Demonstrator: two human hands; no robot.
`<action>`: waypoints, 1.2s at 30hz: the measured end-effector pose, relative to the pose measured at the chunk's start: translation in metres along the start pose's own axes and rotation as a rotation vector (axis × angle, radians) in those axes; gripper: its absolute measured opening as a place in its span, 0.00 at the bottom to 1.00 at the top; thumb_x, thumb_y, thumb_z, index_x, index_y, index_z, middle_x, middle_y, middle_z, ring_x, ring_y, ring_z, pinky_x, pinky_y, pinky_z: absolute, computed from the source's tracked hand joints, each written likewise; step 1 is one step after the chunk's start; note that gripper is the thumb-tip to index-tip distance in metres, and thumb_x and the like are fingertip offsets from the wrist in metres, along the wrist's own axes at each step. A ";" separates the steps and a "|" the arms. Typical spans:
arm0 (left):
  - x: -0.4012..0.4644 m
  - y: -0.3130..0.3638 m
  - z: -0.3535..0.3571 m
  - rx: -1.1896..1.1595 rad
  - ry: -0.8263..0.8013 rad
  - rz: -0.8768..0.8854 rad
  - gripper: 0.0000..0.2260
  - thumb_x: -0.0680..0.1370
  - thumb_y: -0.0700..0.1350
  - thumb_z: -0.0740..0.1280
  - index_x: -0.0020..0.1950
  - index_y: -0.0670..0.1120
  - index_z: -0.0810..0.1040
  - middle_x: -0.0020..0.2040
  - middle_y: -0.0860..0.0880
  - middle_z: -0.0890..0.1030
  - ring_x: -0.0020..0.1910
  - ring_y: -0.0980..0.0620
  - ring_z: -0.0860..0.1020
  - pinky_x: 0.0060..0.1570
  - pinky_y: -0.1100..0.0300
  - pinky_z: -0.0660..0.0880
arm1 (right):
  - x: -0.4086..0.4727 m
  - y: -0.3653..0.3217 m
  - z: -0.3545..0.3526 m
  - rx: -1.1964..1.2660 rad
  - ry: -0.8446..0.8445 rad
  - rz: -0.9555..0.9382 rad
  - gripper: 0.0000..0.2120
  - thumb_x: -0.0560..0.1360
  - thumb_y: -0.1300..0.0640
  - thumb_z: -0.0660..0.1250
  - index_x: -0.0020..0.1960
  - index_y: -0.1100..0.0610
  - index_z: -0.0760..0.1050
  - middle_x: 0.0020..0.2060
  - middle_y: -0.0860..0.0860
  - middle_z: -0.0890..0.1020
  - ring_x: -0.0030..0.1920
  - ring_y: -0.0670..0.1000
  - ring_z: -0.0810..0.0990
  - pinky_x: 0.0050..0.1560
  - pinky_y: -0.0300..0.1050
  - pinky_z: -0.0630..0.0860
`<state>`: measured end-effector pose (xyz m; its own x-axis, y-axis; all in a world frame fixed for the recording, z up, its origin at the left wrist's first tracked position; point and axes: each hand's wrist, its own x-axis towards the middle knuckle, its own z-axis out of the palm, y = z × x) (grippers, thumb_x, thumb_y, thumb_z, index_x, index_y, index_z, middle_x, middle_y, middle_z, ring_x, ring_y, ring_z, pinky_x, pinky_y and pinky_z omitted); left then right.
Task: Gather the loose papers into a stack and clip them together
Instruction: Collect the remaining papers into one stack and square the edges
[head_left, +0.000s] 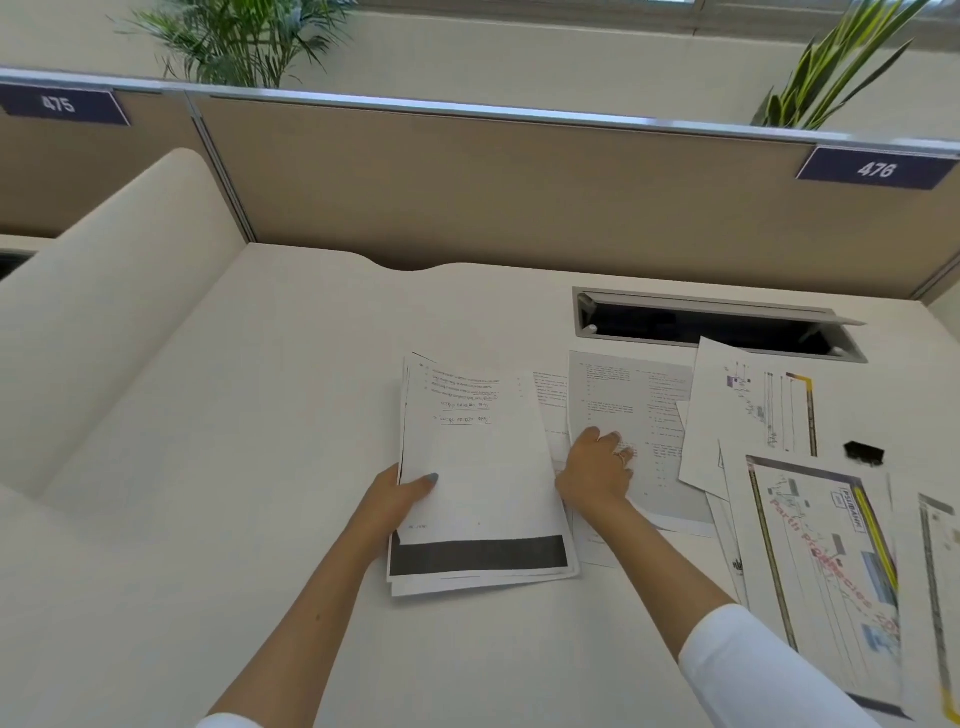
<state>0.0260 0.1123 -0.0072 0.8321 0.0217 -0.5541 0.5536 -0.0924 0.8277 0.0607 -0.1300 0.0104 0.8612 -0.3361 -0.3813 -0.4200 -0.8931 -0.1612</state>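
Note:
A stack of white papers (478, 478) lies in the middle of the white desk, its top sheet showing handwriting and a black band at the bottom. My left hand (400, 496) grips the stack's left edge, thumb on top. My right hand (597, 467) rests flat, fingers curled, on a printed text sheet (639, 395) just right of the stack. Further right lie loose sheets with coloured diagrams, one upper (753, 410) and one larger lower (821, 561). A black binder clip (865, 453) sits on the desk at the far right.
An open cable hatch (711, 327) is set into the desk (234, 415) behind the papers. A tan partition (467, 192) with number tags 475 and 476 closes the back. A cream side panel (114, 291) rises at the left. Plants stand behind the partition.

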 end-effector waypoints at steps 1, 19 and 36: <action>-0.001 0.000 0.000 0.001 -0.001 0.002 0.19 0.78 0.48 0.68 0.67 0.46 0.74 0.58 0.46 0.82 0.53 0.45 0.82 0.58 0.47 0.78 | 0.000 0.001 0.000 -0.006 -0.003 -0.002 0.38 0.75 0.59 0.66 0.75 0.65 0.47 0.75 0.68 0.51 0.74 0.70 0.52 0.72 0.63 0.58; -0.006 0.003 0.001 -0.016 -0.009 0.029 0.14 0.78 0.47 0.68 0.63 0.47 0.74 0.51 0.49 0.82 0.48 0.50 0.82 0.42 0.59 0.79 | -0.057 -0.055 -0.016 0.403 0.243 -0.464 0.13 0.79 0.60 0.54 0.58 0.62 0.73 0.43 0.58 0.82 0.38 0.56 0.78 0.34 0.44 0.71; -0.010 0.006 0.000 0.018 -0.067 0.127 0.14 0.78 0.51 0.67 0.63 0.53 0.76 0.57 0.50 0.83 0.54 0.52 0.82 0.53 0.55 0.79 | -0.081 -0.074 0.012 0.693 -0.264 -0.462 0.21 0.80 0.45 0.57 0.66 0.58 0.71 0.60 0.53 0.79 0.59 0.51 0.76 0.57 0.42 0.70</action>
<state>0.0215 0.1119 0.0036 0.8911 -0.0580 -0.4501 0.4426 -0.1077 0.8902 0.0187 -0.0330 0.0422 0.9297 0.1715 -0.3258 -0.1988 -0.5110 -0.8363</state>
